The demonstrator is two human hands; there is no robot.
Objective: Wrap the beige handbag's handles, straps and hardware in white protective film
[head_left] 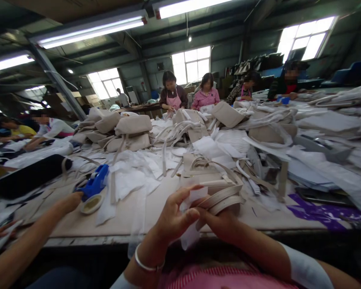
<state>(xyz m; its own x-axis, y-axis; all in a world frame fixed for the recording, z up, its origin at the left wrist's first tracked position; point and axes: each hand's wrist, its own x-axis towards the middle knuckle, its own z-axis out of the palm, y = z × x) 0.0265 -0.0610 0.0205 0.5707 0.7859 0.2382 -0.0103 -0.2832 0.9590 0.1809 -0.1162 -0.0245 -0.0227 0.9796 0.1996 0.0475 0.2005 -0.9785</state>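
Just above the table's front edge, my left hand (175,213) has its thumb and fingers closed on a thin white sheet of wrapping paper (189,239). Part of that sheet shows above the thumb and part hangs below. Close against it, my right hand (224,224) is wrapped round a beige bag strap (224,204) folded into loops; its fingertips are partly hidden. Right behind the hands lies a beige bag (195,176), and the strap loops rest over its front.
At left, a co-worker's hand (72,200) touches a blue tape dispenser (96,182) beside a tape roll (92,204). A black padded piece (31,176) lies farther left. Beige bags (134,125) and white paper (132,168) are heaped behind. Purple plastic (315,212) lies right. Several people work across the table.
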